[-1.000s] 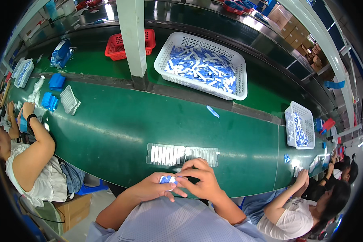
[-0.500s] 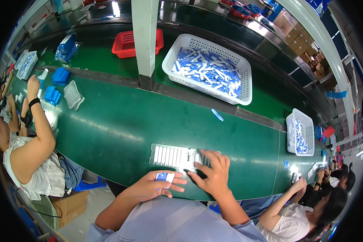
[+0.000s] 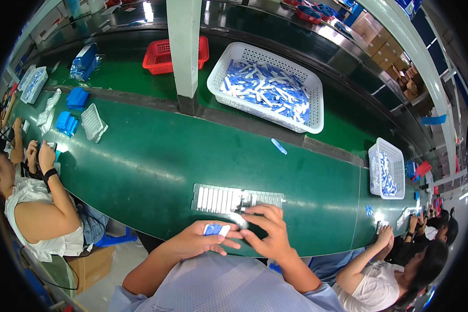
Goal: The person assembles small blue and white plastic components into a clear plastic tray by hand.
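Note:
My left hand (image 3: 203, 241) is closed around a small bundle of blue-and-white plastic sticks (image 3: 215, 229), held palm up by the table's near edge. Beside it, my right hand (image 3: 268, 231) has its thumb and fingers round one end of a smeared white plastic stick (image 3: 238, 220), close to the left fingertips. Just beyond both hands lies a clear slotted plastic tray (image 3: 196, 195). White sticks fill the slots of its left part; the right part shows bare ridges, and my right fingers overlap its near edge.
A large white basket (image 3: 317, 112) heaped with blue and white sticks stands beyond a dark ledge. One blue stick (image 3: 278, 146) lies on the green table (image 3: 140, 156). A post (image 3: 184, 52) rises by a red basket (image 3: 156, 63). Co-workers sit at left (image 3: 47, 208) and right (image 3: 385, 265).
My right hand has drawn back from the tray toward my left hand, and a white stick now shows between them. The co-worker at left has lowered their hands.

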A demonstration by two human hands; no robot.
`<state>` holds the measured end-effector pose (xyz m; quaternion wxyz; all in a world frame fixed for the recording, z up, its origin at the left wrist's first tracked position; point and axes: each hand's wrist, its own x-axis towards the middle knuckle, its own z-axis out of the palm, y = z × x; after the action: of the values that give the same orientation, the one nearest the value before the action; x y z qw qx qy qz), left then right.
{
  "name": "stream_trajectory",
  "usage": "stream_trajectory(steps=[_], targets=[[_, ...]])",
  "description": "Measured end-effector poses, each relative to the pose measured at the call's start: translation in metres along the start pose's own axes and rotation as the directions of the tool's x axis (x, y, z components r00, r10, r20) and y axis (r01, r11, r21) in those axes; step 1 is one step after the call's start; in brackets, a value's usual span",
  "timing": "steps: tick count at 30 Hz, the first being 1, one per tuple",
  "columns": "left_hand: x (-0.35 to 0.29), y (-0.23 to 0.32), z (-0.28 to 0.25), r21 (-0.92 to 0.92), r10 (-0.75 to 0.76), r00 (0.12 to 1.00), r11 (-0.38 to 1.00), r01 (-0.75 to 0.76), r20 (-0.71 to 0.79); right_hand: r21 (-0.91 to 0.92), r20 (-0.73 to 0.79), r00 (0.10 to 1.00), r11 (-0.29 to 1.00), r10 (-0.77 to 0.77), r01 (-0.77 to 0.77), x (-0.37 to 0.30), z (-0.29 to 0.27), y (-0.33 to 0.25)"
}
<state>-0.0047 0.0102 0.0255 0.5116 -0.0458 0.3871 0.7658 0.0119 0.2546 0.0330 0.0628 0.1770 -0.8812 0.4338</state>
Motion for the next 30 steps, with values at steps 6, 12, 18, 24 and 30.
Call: stream_trajectory(steps=[6, 12, 18, 24, 30], targets=[[0.002, -0.009, 0.001, 0.087, -0.032, 0.998, 0.996, 0.027, 0.052, 0.087, 0.119, 0.993, 0.996, -0.015, 0.005, 0.009, 0.008, -0.017], [-0.004, 0.002, 0.003, 0.001, -0.054, 0.998, 0.999, 0.054, 0.034, 0.111, 0.141, 0.981, 0.987, -0.132, 0.116, 0.003, 0.002, -0.006], [-0.005, -0.006, -0.002, 0.177, 0.028, 0.999, 0.984, -0.024, -0.024, -0.045, -0.037, 0.996, 0.996, -0.078, 0.077, 0.011, -0.002, -0.022], [-0.003, 0.000, 0.006, 0.245, 0.089, 0.989, 0.968, -0.057, -0.122, 0.316, 0.041, 0.983, 0.931, 0.181, -0.184, -0.001, 0.006, -0.016], [-0.004, 0.002, 0.009, 0.229, 0.097, 0.987, 0.971, -0.066, -0.127, 0.570, -0.125, 0.870, 0.752, 0.476, -0.330, -0.011, 0.019, -0.005]])
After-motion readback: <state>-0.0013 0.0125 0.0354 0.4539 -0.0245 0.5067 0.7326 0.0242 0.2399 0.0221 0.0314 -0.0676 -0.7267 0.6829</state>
